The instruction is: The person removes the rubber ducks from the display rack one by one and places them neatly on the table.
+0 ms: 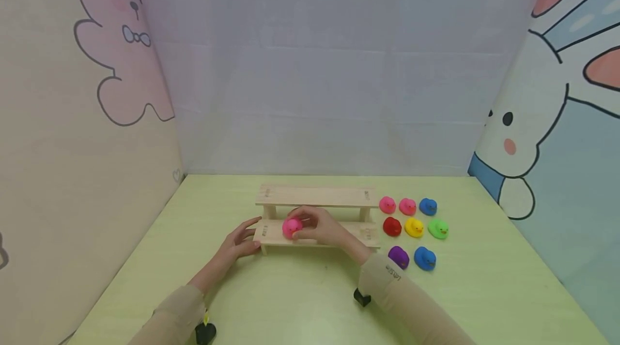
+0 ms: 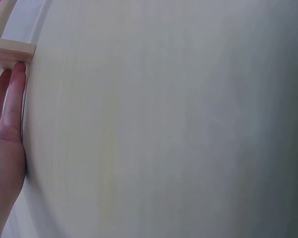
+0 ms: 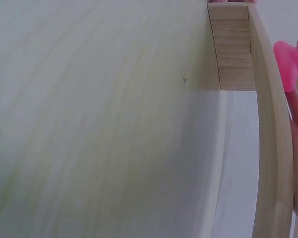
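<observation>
My right hand (image 1: pixel 317 226) pinches a pink rubber duck (image 1: pixel 291 227) at the left part of the lower step of a two-step wooden stand (image 1: pixel 317 195). In the right wrist view the pink duck (image 3: pixel 287 64) shows at the right edge, beside the board's rim (image 3: pixel 274 148), with fingers around it. My left hand (image 1: pixel 237 241) touches the left end of the lower step. Its straight fingers (image 2: pixel 14 99) reach up to the wood in the left wrist view. The upper step holds nothing on its top.
Right of the stand, several rubber ducks stand in rows on the pale green table (image 1: pixel 290 302): pink (image 1: pixel 408 206), blue (image 1: pixel 428 206), red (image 1: pixel 392 226), yellow (image 1: pixel 414 227), green (image 1: pixel 438 229) and purple (image 1: pixel 399 257). A cloth wall (image 1: pixel 329 65) rises behind.
</observation>
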Tool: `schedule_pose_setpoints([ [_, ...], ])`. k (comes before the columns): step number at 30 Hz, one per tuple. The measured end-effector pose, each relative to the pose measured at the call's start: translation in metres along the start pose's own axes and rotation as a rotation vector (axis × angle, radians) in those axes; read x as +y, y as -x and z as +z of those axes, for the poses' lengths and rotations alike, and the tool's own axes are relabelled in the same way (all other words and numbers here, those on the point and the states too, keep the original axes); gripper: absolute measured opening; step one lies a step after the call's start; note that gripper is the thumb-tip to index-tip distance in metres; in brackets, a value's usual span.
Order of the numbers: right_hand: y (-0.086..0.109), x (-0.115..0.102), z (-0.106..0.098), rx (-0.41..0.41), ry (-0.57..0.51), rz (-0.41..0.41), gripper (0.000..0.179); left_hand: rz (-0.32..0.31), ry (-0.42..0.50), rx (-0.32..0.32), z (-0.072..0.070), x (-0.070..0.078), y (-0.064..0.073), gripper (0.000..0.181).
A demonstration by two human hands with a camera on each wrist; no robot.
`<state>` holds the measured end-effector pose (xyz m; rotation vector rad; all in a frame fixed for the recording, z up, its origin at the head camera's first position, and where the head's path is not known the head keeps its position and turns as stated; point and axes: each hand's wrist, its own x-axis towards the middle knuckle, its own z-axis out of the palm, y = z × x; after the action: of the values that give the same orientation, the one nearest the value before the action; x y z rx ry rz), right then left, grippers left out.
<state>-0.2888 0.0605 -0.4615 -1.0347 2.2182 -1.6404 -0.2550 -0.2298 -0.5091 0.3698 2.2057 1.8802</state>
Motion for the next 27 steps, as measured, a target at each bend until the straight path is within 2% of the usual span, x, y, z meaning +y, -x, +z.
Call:
schedule_pose_setpoints([
  [9, 0.0007, -0.0006, -0.0005, 0.010, -0.003, 0.008, 0.039, 0.016, 0.008, -0.006, 0.0002, 0.0001, -0.0004, 0.063],
  [27, -0.0001, 0.0009, -0.0010, 0.015, -0.022, 0.020, 0.039, -0.004, 0.002, 0.007, 0.0009, 0.0007, -0.0004, 0.063],
])
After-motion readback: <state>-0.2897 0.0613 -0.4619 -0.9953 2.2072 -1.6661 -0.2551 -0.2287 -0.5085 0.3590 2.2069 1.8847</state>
